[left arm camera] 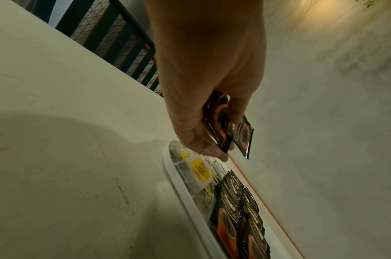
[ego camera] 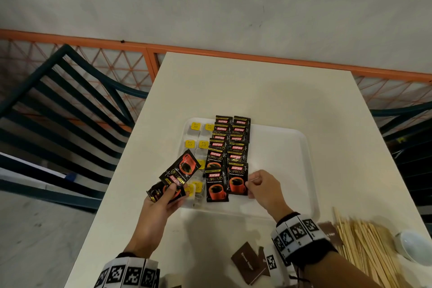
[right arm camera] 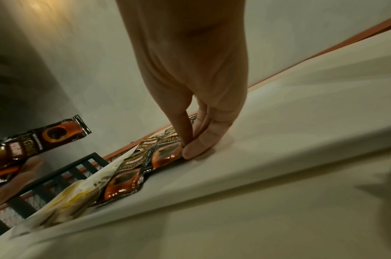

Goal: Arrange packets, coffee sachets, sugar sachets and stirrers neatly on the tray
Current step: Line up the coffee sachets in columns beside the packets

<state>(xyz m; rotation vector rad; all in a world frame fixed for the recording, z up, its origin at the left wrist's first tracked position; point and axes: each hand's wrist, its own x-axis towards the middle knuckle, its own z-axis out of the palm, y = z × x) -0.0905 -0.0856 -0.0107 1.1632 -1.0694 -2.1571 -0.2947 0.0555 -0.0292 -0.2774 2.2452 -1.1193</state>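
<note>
A white tray lies on the table, holding tea bags with yellow tags in its left part and two overlapping columns of black coffee sachets in the middle. My left hand hovers over the tray's near left corner and grips a few loose coffee sachets, also seen as held sachets. My right hand pinches the right edge of the nearest sachet of the right column, which lies flat on the tray; the pinch shows at the sachet.
Brown sugar sachets lie on the table near its front edge. A heap of wooden stirrers lies at the right front beside a white cup. Dark chairs stand on both sides. The tray's right half is bare.
</note>
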